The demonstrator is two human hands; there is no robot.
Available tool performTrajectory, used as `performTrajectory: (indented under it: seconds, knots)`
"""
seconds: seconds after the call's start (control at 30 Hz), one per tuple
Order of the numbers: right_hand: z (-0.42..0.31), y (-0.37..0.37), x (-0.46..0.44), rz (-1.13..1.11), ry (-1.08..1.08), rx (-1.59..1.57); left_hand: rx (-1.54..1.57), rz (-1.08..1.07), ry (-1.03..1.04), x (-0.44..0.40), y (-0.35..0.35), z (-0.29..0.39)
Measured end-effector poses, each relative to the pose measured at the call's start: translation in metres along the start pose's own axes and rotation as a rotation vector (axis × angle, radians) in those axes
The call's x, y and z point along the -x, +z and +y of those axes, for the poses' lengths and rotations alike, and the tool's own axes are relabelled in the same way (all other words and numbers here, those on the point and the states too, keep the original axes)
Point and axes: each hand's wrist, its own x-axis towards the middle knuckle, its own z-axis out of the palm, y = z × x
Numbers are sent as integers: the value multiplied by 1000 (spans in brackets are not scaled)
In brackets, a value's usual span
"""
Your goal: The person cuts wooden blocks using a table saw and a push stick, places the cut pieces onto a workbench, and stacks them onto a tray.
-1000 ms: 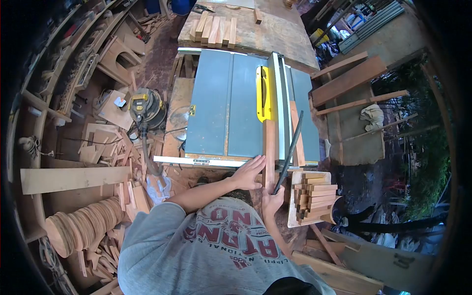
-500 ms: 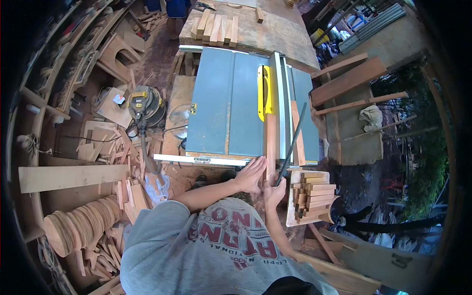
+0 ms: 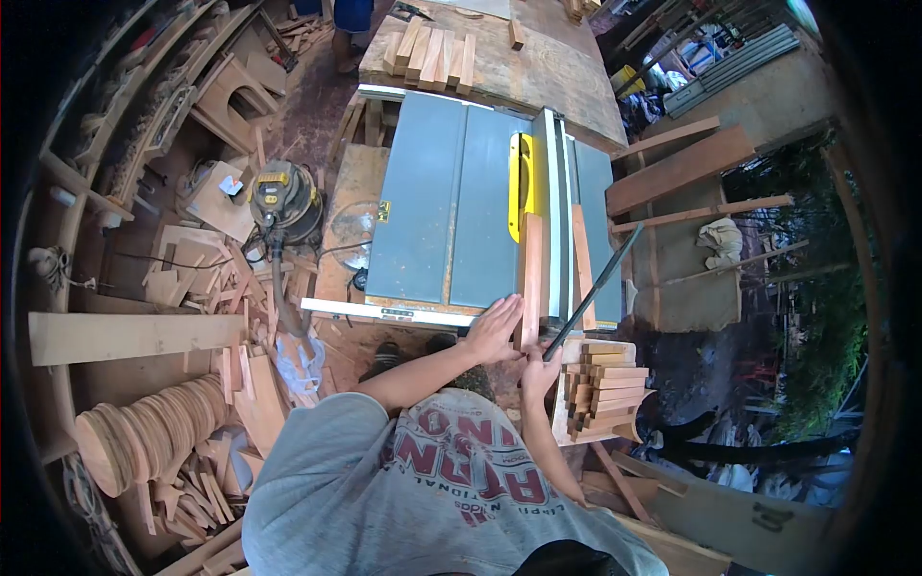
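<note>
A long reddish wood strip [image 3: 531, 278] lies on the grey-blue table saw [image 3: 413, 221], along the left side of its metal fence [image 3: 554, 221]. Its far end reaches the yellow blade guard [image 3: 516, 192]. Flat against the strip's left side, near the front edge, rests my left hand [image 3: 493, 331], fingers stretched out. My right hand [image 3: 540, 370] is at the near end of the strip, closed around a thin dark stick [image 3: 595, 288] that slants up to the right. Its fingertips are partly hidden.
Cut wood blocks [image 3: 610, 384] are stacked on a board at my right. More blocks [image 3: 437, 58] lie on the wooden bench beyond the saw. A shop vacuum [image 3: 286, 202] stands left, near scrap wood [image 3: 197, 490]. A person's legs [image 3: 351, 34] show at the back.
The wood strip has slid forward, its far end further alongside the yellow guard. Both hands moved slightly forward with it. The dark stick's tip has swung to the right.
</note>
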Motion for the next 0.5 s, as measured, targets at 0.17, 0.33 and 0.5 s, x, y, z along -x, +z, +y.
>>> performTrajectory:
  seconds: [0.17, 0.33, 0.5]
  knots:
    - [10, -23, 0, -60, -61, -41, -6, 16, -6, -8, 2, -8]
    - [-47, -83, 15, -197, -81, -8, -9, 3, -9, -17, 1, -15]
    - [-87, -136, 49, -322, -238, 212, -47, -72, -56, -28, -5, -19]
